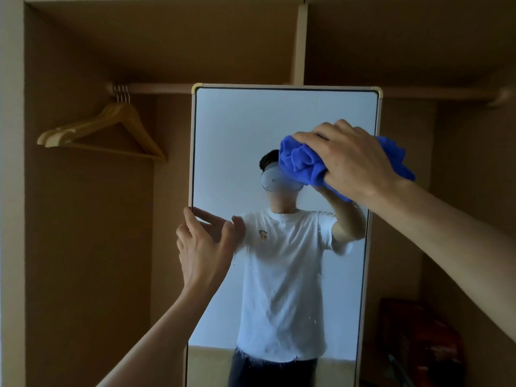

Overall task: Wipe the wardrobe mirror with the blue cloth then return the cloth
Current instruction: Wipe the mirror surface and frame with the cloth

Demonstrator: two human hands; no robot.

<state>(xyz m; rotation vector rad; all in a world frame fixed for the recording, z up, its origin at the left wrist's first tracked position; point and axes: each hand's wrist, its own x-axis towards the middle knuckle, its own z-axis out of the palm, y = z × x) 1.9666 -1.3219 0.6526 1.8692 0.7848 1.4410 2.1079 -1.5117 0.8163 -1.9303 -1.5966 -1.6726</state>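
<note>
Head view, right grip [354, 160] clutching blue cloth [301, 163]

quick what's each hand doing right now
Left hand: open, fingers touching the mirror at its left edge.
Right hand: grips the bunched blue cloth.

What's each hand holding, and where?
Right hand grips the bunched blue cloth around its middle; left hand only braces the mirror at its left edge.

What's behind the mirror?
The rail runs behind the mirror top, with the wardrobe's brown back wall beyond. The mirror covers the rail's middle and the wall directly behind it.
</note>
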